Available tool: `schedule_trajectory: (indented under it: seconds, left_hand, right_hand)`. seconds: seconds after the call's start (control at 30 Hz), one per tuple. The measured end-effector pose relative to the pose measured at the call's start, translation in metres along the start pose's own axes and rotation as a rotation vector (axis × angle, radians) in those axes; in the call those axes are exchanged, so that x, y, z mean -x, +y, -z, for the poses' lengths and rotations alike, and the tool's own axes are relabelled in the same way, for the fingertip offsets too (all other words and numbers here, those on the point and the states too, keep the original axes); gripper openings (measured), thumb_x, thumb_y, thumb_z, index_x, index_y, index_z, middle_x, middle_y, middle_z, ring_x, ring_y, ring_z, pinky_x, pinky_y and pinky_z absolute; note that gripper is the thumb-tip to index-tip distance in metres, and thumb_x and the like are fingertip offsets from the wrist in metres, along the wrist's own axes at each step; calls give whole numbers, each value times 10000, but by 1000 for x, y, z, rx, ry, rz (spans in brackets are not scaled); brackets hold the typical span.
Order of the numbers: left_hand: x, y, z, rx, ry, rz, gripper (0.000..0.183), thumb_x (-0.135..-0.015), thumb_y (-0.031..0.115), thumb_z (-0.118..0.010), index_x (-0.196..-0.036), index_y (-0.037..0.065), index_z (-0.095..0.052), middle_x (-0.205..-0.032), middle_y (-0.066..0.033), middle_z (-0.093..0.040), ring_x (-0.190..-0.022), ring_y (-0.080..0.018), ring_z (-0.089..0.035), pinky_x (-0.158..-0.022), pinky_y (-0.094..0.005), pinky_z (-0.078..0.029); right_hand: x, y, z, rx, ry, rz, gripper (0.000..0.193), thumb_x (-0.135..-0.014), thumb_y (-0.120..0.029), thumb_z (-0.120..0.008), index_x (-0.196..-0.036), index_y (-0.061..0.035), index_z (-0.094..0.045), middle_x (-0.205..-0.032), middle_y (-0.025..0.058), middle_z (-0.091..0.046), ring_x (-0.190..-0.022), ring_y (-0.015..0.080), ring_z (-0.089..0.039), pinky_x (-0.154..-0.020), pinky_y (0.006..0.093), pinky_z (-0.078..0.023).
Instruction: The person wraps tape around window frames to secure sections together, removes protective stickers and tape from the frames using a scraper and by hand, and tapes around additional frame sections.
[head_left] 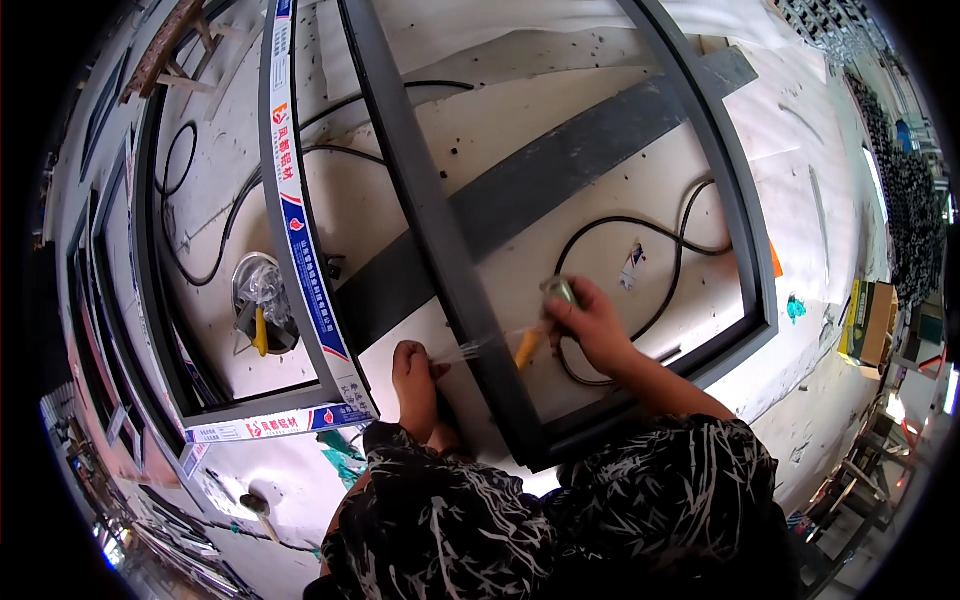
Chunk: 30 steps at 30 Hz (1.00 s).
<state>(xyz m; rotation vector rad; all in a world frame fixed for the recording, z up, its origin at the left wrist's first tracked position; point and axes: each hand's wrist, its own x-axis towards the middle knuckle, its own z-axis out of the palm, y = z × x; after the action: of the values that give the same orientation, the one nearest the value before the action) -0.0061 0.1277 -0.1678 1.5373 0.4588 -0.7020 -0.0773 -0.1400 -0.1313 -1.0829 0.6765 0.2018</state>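
My right hand (595, 325), slightly blurred, is closed round a small pale-green roll (560, 291) that looks like clear tape. Left of it, my left hand (414, 385) is closed by the dark frame bar, with thumb and fingers together. A thin clear strip (468, 351) runs from the left hand across the bar toward the right hand. The dark grey metal frame (455, 240) lies before me, its near corner close to my knees. Just below the roll is a short orange piece (528, 348); whether it is held or lying there, I cannot tell.
A second frame with a blue-and-white printed film (300, 215) lies at the left. Inside it stands a round container (243, 345) with a yellow-handled tool (261, 332). Black cable (570, 245) loops over the floor; a dark flat strip (590, 150) crosses beneath. A cardboard box (876, 325) stands right.
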Motion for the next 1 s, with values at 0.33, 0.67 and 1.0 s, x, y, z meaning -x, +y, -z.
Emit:
schedule_trajectory:
  seconds: [0.33,0.67,1.0]
  left_hand:
    - [-67,-78,-24,-473,75,-119,192,-942,174,-421,-1010,67,-565,-806,-52,-559,-660,-143,-515,-579,-274,-428]
    - [-51,-31,-21,41,-310,243,450,-980,225,-478,-1387,43,-422,-1101,-65,-609,-858,-125,-584,-693,-259,-480]
    - [-52,-41,6,-586,-325,-290,442,-904,152,-586,-1302,-10,-487,-1063,-117,-648,-869,-202,-619,-778,-306,-509]
  right_hand:
    - [-61,62,-29,825,103,157,437,-831,-253,-681,-1159,-6,-532,-1104,236,-615,-939,397,-624,-816,445,-494]
    - [-72,74,-31,671,14,38,332,-819,-134,-641,-1130,-20,-621,-1055,206,-660,-888,359,-654,-782,392,-517]
    - [-55,64,-49,-324,-76,-536,502,-983,-325,-515,-1341,27,-490,-1248,149,-588,-1135,244,-552,-949,347,-442]
